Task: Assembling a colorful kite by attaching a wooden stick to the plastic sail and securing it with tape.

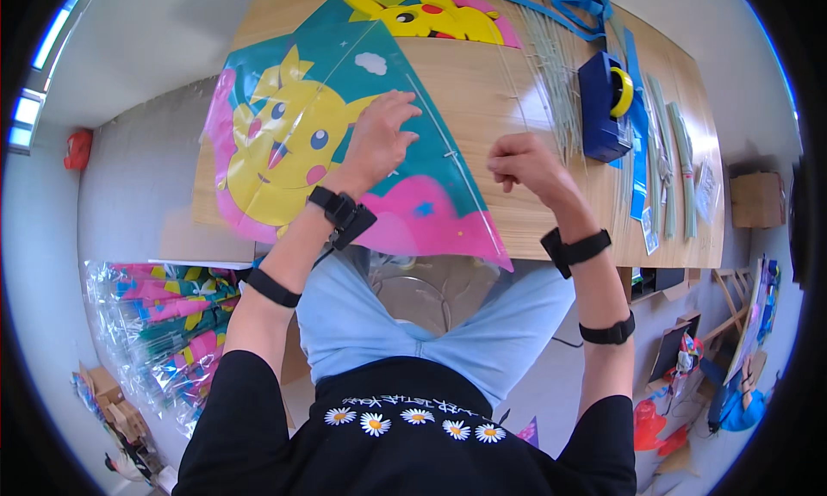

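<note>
Left hand [379,140] over sheet [297,134], right hand [532,166] beside

1. The room is brightly lit; the windows [50,44] at the far left glare almost white.
2. Reflections streak the glossy printed sheet [327,100] and sparkle on the plastic-wrapped bundle [168,324].
3. A soft shadow falls on the pale wall [142,44].
4. Fisheye distortion bows the tabletop [457,87] edges; black surrounds the circular view.
5. Detail softens toward the rim.
</note>
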`<action>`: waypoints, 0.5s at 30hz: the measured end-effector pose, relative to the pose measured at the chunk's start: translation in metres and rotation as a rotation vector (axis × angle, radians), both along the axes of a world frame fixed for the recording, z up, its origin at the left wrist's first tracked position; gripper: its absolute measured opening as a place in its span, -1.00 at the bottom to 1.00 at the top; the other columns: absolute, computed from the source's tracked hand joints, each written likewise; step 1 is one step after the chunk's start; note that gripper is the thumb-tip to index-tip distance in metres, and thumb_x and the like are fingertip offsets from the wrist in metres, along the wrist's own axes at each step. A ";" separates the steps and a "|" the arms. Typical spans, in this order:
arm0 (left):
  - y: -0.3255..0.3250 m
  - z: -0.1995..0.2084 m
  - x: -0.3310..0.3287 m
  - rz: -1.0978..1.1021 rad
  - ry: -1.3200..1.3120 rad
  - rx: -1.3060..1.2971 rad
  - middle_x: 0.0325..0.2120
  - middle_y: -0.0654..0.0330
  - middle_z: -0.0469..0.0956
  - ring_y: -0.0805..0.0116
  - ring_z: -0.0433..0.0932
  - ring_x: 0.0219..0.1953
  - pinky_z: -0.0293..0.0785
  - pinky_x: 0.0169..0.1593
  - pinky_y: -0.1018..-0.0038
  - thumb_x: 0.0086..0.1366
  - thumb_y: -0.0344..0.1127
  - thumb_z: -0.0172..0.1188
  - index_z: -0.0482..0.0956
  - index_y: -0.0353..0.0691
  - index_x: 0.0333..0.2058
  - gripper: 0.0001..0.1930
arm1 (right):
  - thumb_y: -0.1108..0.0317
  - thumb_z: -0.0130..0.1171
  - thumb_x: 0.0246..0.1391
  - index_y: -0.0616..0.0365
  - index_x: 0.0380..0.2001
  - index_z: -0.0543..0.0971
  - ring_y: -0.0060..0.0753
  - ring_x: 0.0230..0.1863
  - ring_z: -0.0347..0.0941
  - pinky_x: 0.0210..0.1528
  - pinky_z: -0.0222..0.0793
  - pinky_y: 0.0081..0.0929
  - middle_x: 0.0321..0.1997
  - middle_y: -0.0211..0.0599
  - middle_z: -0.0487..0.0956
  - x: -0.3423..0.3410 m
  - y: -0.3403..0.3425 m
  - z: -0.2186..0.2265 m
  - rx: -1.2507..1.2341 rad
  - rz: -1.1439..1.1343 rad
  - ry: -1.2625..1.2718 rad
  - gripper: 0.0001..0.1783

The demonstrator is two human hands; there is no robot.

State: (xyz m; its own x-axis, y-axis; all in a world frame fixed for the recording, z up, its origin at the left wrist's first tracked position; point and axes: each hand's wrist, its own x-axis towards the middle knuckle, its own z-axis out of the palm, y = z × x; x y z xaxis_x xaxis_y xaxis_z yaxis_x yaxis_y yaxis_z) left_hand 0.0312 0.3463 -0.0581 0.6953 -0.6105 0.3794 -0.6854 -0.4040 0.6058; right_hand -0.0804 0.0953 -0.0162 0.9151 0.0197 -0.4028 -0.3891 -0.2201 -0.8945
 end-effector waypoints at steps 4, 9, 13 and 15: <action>0.017 0.011 -0.036 0.003 -0.007 0.087 0.04 0.07 0.50 0.00 0.33 0.21 0.23 0.25 0.16 -0.01 -0.51 0.26 0.55 -0.24 -0.17 -0.65 | 0.48 0.15 0.03 0.25 -0.58 0.52 -0.61 -0.66 0.38 -0.62 0.28 -0.60 -0.66 -0.39 0.47 0.038 0.031 -0.018 -0.241 0.129 0.136 -0.86; 0.022 0.007 -0.081 -0.017 -0.082 0.197 0.05 0.11 0.48 0.07 0.33 0.21 0.18 0.25 0.05 0.00 -0.46 0.29 0.55 -0.22 -0.17 -0.66 | 0.51 0.16 -0.01 0.25 -0.62 0.51 -0.59 -0.70 0.36 -0.69 0.25 -0.58 -0.70 -0.37 0.45 0.049 0.035 -0.033 -0.238 0.167 0.128 -0.85; 0.014 0.001 -0.101 -0.034 -0.041 0.210 0.07 0.13 0.45 0.09 0.31 0.22 0.16 0.27 0.05 -0.02 -0.42 0.32 0.54 -0.22 -0.15 -0.62 | 0.54 0.15 -0.05 0.26 -0.66 0.49 -0.55 -0.73 0.37 -0.70 0.26 -0.56 -0.73 -0.35 0.44 0.055 0.035 -0.042 -0.272 0.171 0.123 -0.85; 0.009 -0.002 -0.105 -0.030 -0.030 0.189 0.08 0.12 0.44 0.09 0.30 0.22 0.15 0.28 0.06 -0.02 -0.41 0.33 0.53 -0.22 -0.14 -0.61 | 0.54 0.14 -0.05 0.27 -0.66 0.49 -0.54 -0.73 0.36 -0.71 0.26 -0.55 -0.73 -0.35 0.43 0.057 0.035 -0.046 -0.256 0.192 0.117 -0.85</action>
State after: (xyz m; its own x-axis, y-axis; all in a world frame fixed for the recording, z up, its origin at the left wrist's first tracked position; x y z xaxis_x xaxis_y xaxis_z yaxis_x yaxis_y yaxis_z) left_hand -0.0739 0.3557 -0.0598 0.6659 -0.6929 0.2764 -0.7153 -0.4878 0.5004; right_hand -0.0237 0.1303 -0.0623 0.8516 0.0715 -0.5194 -0.4159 -0.5110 -0.7523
